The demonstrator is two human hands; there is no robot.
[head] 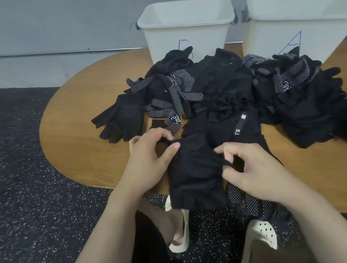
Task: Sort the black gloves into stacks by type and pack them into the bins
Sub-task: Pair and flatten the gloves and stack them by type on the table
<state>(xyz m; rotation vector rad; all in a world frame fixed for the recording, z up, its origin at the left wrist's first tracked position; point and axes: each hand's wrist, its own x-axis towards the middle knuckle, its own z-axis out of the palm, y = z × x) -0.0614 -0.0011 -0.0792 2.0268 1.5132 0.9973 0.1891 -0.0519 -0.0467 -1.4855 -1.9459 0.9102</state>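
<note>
A person stands at the near edge of a round wooden table [76,111] and holds one plain black glove [194,172] up between both hands, over the table's edge. The left hand [150,161] pinches the glove's upper left corner, thumb on top and fingers curled behind the cloth; the right hand [251,170] pinches a fold on its right side between thumb and fingertips, so both hands are clamped on the same glove. The glove hangs limp below the grips, its lower end drooping past the table edge, which suggests that it is light, soft and without any stiffness: it will likely fold wherever it is not supported. Holding it at two corners, as here, probably spreads it flat enough to judge its type and lay it on a stack. Behind it lies the unsorted heap [228,87], a tangle of plain black gloves mixed with dotted gloves [171,101], whose grip dots may catch on neighbouring cloth when one is pulled free. A dotted glove [250,202] hangs off the near edge under the right wrist and looks liable to slip to the floor. Two white bins stand at the far side, bin B [185,29] and bin A [298,24], both seemingly unfilled; no neat stacks are visible yet, so sorting seems barely begun.
</note>
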